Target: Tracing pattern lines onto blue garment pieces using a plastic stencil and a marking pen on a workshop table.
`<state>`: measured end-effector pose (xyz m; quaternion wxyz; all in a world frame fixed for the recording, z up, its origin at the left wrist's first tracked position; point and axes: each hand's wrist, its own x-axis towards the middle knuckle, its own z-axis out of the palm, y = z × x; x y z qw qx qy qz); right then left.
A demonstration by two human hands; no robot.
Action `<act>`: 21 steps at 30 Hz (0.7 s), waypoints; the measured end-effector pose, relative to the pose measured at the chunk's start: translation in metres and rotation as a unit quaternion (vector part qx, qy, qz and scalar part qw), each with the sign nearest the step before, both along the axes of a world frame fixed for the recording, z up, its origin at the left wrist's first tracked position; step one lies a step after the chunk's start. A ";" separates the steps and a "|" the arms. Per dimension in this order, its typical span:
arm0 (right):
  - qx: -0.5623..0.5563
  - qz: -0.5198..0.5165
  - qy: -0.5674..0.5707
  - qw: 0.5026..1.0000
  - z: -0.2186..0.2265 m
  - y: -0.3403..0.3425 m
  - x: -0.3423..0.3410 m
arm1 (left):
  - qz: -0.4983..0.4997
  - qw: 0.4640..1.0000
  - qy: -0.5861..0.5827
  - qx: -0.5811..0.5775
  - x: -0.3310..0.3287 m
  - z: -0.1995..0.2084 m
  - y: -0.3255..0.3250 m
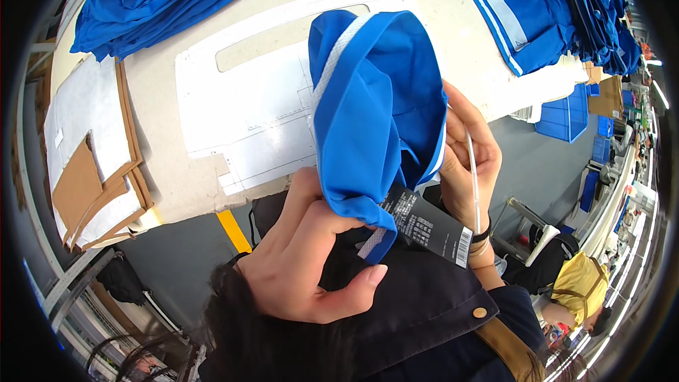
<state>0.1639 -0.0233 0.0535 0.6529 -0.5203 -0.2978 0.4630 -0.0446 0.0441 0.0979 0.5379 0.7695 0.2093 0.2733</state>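
A blue garment piece (pixel 361 120) with a white mesh band along one edge is held up over the front edge of the table, its top bulging open. My left hand (pixel 297 255) grips it at the lower left, fingers curled against the cloth and thumb stretched out below. The right edge is pinched by my right hand (pixel 470 148), whose fingertips are partly behind the cloth. A thin white strip (pixel 474 177) runs along my right palm; I cannot tell what it is. Between my hands hangs a black printed tag (pixel 428 223) with a white barcode label.
White paper templates (pixel 276 99) lie on the pale table (pixel 159 106). Blue garment stacks rest at the far left (pixel 170 0) and far right (pixel 523 7). Brown and white cardboard pieces (pixel 92 155) sit at the left edge. Blue crates (pixel 564 117) and a person in yellow (pixel 581 284) are to the right.
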 end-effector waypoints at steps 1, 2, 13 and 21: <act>0.007 0.003 0.009 1.000 0.000 0.001 0.000 | -0.006 1.000 0.004 -0.003 0.001 0.000 0.000; 0.007 0.003 0.009 1.000 -0.004 0.000 0.000 | -0.013 1.000 0.008 -0.006 0.002 -0.001 -0.001; 0.006 -0.114 0.000 0.993 -0.006 0.004 -0.004 | -0.020 0.999 -0.041 0.014 0.016 0.010 -0.015; 0.019 -0.164 0.104 0.981 0.004 0.003 -0.008 | 0.019 0.960 -0.175 0.216 0.023 -0.019 -0.029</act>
